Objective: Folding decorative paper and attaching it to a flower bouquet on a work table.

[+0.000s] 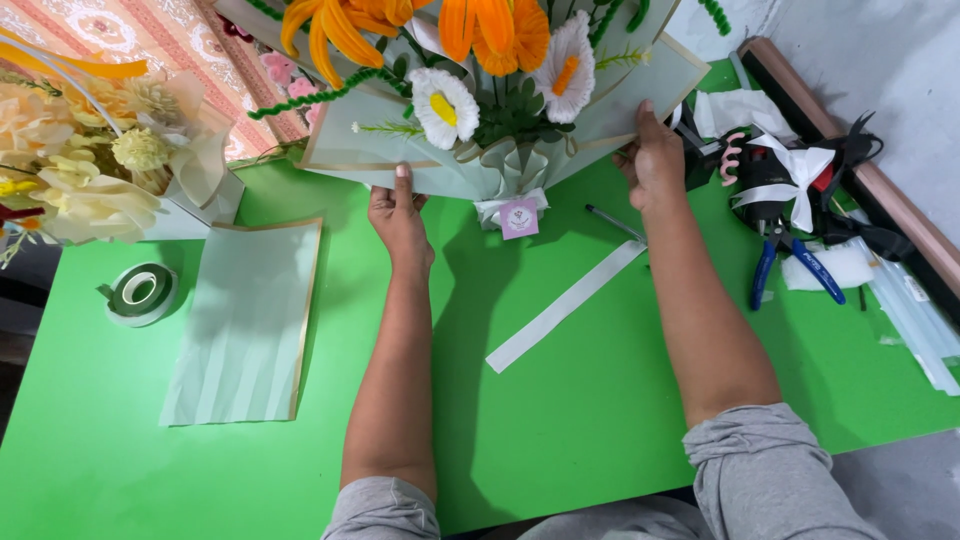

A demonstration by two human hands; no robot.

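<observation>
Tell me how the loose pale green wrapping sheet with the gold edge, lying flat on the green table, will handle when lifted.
The pale green gold-edged wrapping sheet looks thin, so it would probably flop and bend when lifted by one edge. It seems light for its size and could slide easily on the smooth green table. Its faint lengthwise creases suggest it may fold along them.

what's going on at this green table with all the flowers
A person holds a wrapped bouquet of orange and white craft flowers over the green table, the left hand and the right hand each gripping the lower edge of its pale green, gold-edged wrapping. A spare folded sheet of pale green wrapping paper, a roll of green tape, a white paper strip and blue-handled pliers lie around.
</observation>
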